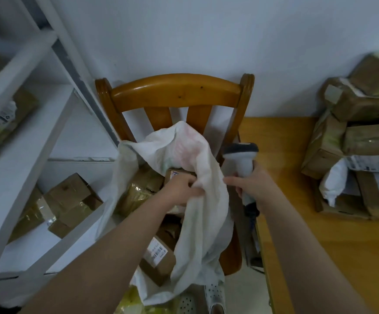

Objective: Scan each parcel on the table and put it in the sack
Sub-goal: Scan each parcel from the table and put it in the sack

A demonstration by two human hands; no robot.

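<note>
A white woven sack (197, 214) sits open on a wooden chair (175, 91) in the middle of the head view. Several brown cardboard parcels lie inside it; one with a white label (159, 257) shows near the front. My left hand (184, 186) grips the sack's rim cloth above a small box (179, 174). My right hand (252, 184) holds a grey and white barcode scanner (243, 159) upright by its handle, just right of the sack, with one finger reaching toward the cloth. A pile of taped parcels (360, 141) rests on the wooden table (297, 223) at the right.
White metal shelving (25, 155) with more cardboard boxes (68, 205) stands at the left, close to the chair. A white wall is behind. White perforated shoes (213, 293) show on the floor below the sack. The scanner's cable hangs along the table edge.
</note>
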